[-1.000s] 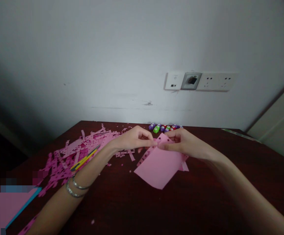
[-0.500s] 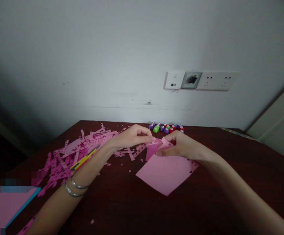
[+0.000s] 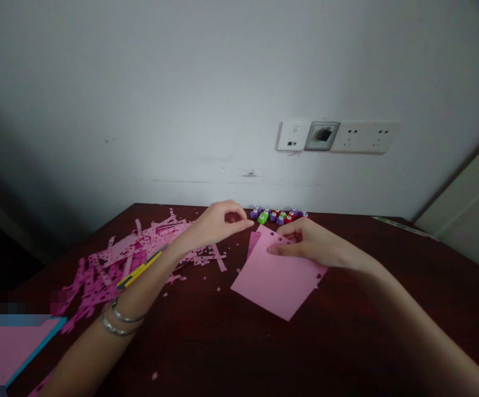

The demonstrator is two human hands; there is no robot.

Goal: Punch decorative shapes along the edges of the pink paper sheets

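My right hand pinches a pink paper sheet near its upper edge, the thumb lying on top. Small dark shapes punched through the paper show near its upper and right corners. Beneath its upper left edge, a darker pink piece of paper peeks out. Just left of the sheet, my left hand is raised off the paper, thumb and forefinger curved with a gap between them. No object shows in it. Close beyond its fingertips stand several small craft punches in purple, green and red, with round white tops.
Pink punched strips lie heaped at the left, with a yellow utility knife on them beside my left forearm. A blue-edged pink paper stack sits at the lower left. Behind the table rises a wall with sockets.
My left hand has let go of the paper and moved slightly up and left. The folded upper part of the sheet now lies flatter, and the sheet has turned a little in my right hand.
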